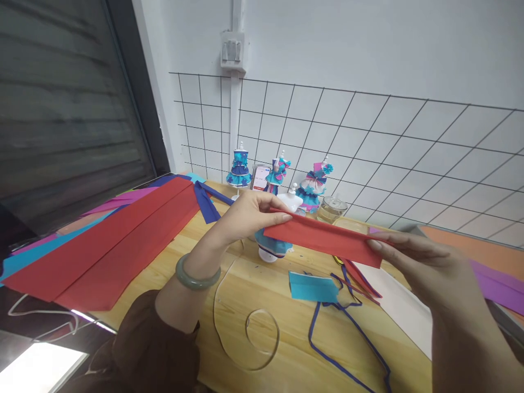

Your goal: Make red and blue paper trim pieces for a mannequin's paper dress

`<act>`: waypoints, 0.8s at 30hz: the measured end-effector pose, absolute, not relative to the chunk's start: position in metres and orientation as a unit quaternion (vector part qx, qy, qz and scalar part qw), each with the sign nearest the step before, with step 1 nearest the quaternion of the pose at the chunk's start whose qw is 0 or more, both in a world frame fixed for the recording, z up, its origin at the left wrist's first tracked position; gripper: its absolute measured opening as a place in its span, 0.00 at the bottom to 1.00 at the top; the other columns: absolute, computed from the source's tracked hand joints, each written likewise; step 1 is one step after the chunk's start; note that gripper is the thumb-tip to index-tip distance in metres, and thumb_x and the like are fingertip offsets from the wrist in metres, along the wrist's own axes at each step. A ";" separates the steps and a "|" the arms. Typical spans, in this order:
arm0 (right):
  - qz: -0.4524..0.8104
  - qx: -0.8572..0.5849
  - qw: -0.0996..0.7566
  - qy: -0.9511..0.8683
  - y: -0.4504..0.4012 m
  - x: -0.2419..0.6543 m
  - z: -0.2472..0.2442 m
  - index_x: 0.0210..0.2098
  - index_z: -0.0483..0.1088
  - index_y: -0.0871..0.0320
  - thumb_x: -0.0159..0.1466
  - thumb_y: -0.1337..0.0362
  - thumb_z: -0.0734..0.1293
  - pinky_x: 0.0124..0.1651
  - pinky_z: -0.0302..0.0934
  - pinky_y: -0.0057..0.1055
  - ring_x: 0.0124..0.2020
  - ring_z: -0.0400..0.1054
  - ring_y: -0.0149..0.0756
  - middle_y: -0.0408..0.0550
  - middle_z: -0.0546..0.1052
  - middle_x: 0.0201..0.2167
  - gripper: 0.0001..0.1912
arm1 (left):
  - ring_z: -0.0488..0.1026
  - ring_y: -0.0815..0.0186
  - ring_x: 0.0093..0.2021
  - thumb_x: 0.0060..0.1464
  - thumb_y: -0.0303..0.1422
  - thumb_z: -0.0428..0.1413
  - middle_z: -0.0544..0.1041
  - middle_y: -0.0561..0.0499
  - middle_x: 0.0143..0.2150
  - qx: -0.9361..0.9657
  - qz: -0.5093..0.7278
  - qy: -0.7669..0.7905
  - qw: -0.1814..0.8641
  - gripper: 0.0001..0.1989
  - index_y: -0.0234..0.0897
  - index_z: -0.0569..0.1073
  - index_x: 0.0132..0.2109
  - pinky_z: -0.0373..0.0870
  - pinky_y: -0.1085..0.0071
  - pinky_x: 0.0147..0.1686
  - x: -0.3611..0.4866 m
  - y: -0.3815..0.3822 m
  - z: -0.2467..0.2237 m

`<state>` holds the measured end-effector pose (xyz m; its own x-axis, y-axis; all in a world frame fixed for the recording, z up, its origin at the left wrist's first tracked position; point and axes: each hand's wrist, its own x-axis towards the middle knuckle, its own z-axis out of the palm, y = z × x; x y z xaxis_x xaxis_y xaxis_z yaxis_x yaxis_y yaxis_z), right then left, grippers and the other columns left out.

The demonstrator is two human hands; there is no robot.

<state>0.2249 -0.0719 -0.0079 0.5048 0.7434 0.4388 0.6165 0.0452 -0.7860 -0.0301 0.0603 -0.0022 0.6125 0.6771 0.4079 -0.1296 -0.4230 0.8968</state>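
Note:
A folded strip of red crepe paper is stretched between my two hands above the wooden table. Thumb and fingers of my left hand pinch its left end near the top edge. At the other end, my right hand pinches the strip's upper right corner. Behind the strip stands a small white mannequin in a blue skirt, partly hidden by my left hand and the red paper. Below the strip lies a folded turquoise piece with dark blue thin strips around it.
Large red sheets lie over other coloured sheets at the left. Dressed mini mannequins, a phone and a glass jar stand at the back. A thin curled strip lies in front. Purple paper is at the right.

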 end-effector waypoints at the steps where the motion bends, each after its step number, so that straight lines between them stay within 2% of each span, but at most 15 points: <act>1: 0.060 -0.685 0.530 -0.496 -0.072 0.225 -0.008 0.25 0.78 0.46 0.41 0.53 0.74 0.43 0.69 0.37 0.37 0.74 0.43 0.40 0.80 0.28 0.11 | 0.74 0.70 0.33 0.46 0.30 0.61 0.77 0.49 0.32 0.741 0.401 0.185 0.507 0.07 0.33 0.76 0.36 0.72 0.75 0.33 -0.030 0.061 -0.002; 10: 0.061 -0.686 0.531 -0.494 -0.070 0.227 -0.012 0.28 0.78 0.46 0.42 0.53 0.74 0.45 0.70 0.36 0.37 0.74 0.42 0.39 0.80 0.28 0.12 | 0.73 0.71 0.32 0.44 0.28 0.61 0.77 0.50 0.31 0.740 0.404 0.197 0.501 0.08 0.33 0.76 0.36 0.71 0.77 0.30 -0.030 0.062 -0.003; 17: 0.066 -0.693 0.509 -0.506 -0.070 0.229 -0.013 0.31 0.79 0.47 0.42 0.52 0.74 0.45 0.70 0.37 0.38 0.74 0.44 0.41 0.80 0.30 0.16 | 0.73 0.70 0.33 0.44 0.28 0.61 0.77 0.49 0.32 0.737 0.398 0.210 0.505 0.08 0.33 0.77 0.36 0.70 0.76 0.32 -0.030 0.064 -0.002; 24: 0.105 -0.675 0.511 -0.521 -0.068 0.226 -0.015 0.27 0.78 0.49 0.45 0.52 0.73 0.35 0.71 0.32 0.34 0.74 0.43 0.44 0.80 0.30 0.12 | 0.72 0.71 0.29 0.44 0.29 0.61 0.76 0.50 0.29 0.733 0.390 0.219 0.512 0.05 0.33 0.76 0.32 0.70 0.74 0.31 -0.030 0.064 -0.001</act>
<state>0.2260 -0.0679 -0.0148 0.4351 0.8114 0.3903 0.5962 0.0653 -0.8002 -0.0300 0.0644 -0.0013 0.5994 0.7210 0.3478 -0.0785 -0.3794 0.9219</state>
